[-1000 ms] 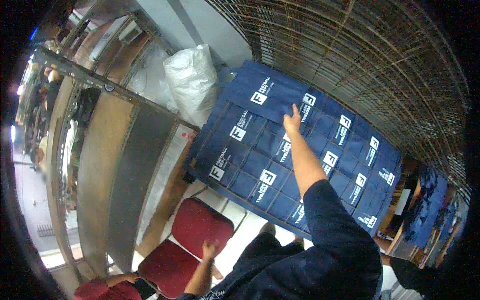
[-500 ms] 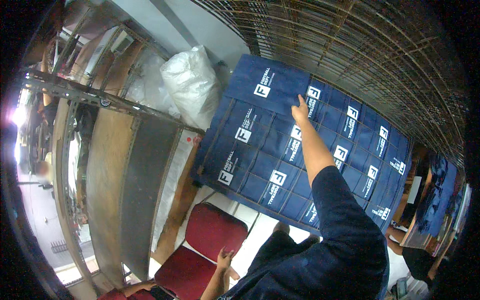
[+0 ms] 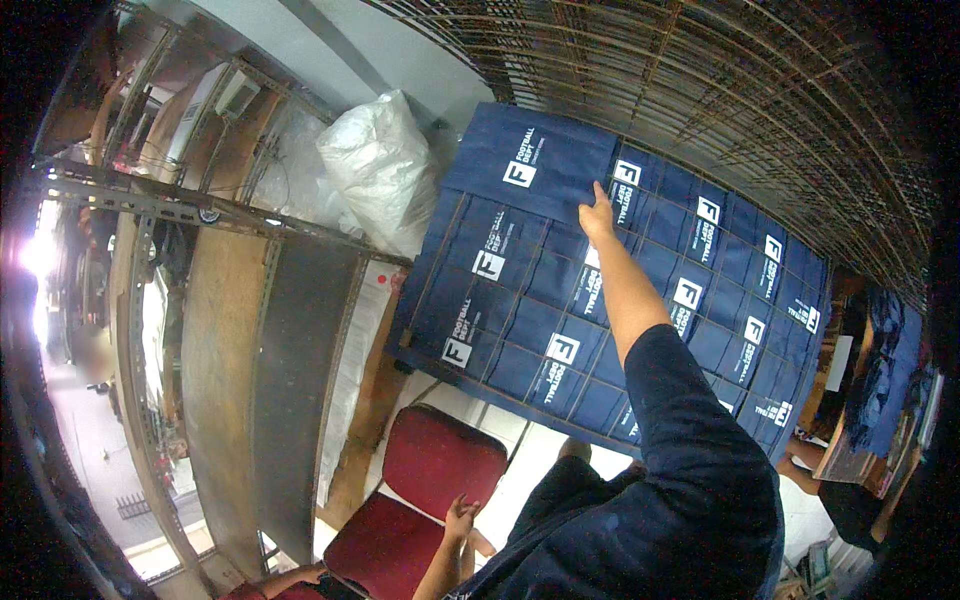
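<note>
Right hand at four-o'clock corner of navy panel; grip indeterminable. Left hand loosely spread, empty. Squaring edges advisable.

Beneath my bare right hand, the flat, rectangular navy panels look like matt, faintly creased cloth. The bulging white sack seems crinkled, slightly glossy plastic; the brown wire grid, rough metal; the dark-red padded chair, matt fabric.

The fabric pieces are navy with white print, the chair dark red, the sack whitish.
</note>
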### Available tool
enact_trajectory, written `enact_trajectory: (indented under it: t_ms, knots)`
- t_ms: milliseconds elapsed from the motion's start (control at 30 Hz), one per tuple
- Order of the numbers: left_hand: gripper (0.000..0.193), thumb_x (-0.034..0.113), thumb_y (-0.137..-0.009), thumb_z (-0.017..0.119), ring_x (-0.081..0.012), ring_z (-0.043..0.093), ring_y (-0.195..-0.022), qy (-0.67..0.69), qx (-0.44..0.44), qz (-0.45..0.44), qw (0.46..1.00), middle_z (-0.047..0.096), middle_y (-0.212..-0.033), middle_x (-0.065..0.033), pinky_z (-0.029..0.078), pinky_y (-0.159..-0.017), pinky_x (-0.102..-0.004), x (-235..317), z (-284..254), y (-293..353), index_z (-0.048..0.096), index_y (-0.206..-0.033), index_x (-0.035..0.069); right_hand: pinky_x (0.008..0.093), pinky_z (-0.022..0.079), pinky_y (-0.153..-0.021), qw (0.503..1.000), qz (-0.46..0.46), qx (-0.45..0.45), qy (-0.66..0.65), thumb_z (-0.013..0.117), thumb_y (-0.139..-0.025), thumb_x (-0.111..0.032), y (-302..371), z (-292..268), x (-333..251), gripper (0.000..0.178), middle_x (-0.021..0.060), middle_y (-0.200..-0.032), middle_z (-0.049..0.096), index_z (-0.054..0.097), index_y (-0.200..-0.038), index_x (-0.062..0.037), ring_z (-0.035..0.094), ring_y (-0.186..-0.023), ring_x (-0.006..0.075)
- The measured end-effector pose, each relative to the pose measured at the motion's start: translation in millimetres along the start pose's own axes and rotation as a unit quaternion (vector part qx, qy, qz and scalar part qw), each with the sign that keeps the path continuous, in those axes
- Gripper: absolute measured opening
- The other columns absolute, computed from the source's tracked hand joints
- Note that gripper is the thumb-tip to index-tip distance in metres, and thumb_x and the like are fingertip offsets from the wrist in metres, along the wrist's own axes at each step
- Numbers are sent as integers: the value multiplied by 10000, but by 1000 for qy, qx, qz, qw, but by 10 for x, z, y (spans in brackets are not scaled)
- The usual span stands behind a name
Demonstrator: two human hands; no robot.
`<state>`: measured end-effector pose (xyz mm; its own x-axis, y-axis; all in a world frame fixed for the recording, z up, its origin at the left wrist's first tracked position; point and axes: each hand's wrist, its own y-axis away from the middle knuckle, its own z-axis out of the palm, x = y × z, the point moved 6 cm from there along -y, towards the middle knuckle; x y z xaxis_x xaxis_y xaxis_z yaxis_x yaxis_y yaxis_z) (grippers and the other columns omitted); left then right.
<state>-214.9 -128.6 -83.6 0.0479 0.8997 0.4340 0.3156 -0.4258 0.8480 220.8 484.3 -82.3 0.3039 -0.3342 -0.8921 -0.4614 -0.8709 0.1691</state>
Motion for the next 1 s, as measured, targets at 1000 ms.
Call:
enact_trajectory:
  t_ms: [1000]
  knots:
    - [444,93,-739,593,-162,578,-688,-259,-96,382,882,631,-800,-101,461,-605,-277,1779,1106,-390,491,-1166,25,279,445,-593,963,18,262,-62,504,-715,57,2621,-4549,1992,306,68,-696,612,565,-980,-83,565,-635,139]
